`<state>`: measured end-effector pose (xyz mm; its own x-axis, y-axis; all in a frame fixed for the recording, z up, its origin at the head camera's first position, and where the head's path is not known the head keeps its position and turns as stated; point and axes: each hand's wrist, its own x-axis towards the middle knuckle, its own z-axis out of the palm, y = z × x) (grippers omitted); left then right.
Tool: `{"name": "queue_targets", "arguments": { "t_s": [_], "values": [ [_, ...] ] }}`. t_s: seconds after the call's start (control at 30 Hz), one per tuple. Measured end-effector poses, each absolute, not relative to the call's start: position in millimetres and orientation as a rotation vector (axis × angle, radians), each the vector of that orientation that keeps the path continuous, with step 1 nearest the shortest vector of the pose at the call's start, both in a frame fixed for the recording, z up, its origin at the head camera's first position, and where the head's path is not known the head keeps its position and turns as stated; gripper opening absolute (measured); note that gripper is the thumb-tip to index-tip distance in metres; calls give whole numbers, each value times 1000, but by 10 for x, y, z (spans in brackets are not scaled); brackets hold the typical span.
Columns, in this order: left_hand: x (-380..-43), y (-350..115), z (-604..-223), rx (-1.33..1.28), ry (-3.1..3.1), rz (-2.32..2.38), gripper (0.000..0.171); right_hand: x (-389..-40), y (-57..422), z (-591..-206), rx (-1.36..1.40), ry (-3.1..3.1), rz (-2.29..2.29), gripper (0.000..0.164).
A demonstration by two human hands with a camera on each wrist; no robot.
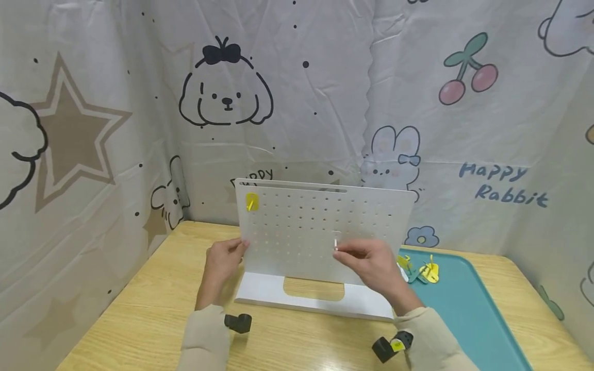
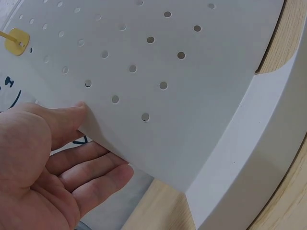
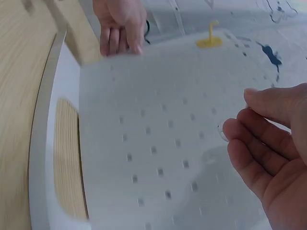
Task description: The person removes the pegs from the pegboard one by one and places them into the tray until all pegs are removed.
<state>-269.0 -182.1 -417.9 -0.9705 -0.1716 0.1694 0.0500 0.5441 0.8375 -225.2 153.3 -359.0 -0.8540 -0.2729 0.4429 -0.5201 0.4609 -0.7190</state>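
Note:
A white pegboard (image 1: 297, 247) stands upright on its white base, with a yellow hook (image 1: 252, 202) at its top left corner. My left hand (image 1: 226, 260) holds the board's left edge, thumb on the front face and fingers behind, as the left wrist view shows. A small white hook (image 1: 335, 241) is at the board's front, right of the middle. My right hand (image 1: 373, 263) pinches it between thumb and fingertips. In the right wrist view the fingers cover most of this hook, and only a pale rounded edge (image 3: 221, 130) peeks out.
Right of the board lies a teal tray (image 1: 482, 309) on the wooden table (image 1: 153, 304). Several yellow and teal hooks (image 1: 429, 272) lie near its far left corner, partly behind my right hand. A printed curtain (image 1: 297, 103) hangs close behind the table.

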Motion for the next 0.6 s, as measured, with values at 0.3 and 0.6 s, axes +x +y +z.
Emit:
{"name": "queue_targets", "arguments": {
  "t_s": [0.3, 0.6],
  "values": [
    [-2688, -1812, -4179, 114, -2549, -1398, 36, -2089, 2076, -3666, 485, -2445, 1274, 12],
    [-2673, -1824, -4190, 79, -2537, -1414, 36, -2022, 2509, -3744, 336, -2495, 1204, 17]
  ]
}}
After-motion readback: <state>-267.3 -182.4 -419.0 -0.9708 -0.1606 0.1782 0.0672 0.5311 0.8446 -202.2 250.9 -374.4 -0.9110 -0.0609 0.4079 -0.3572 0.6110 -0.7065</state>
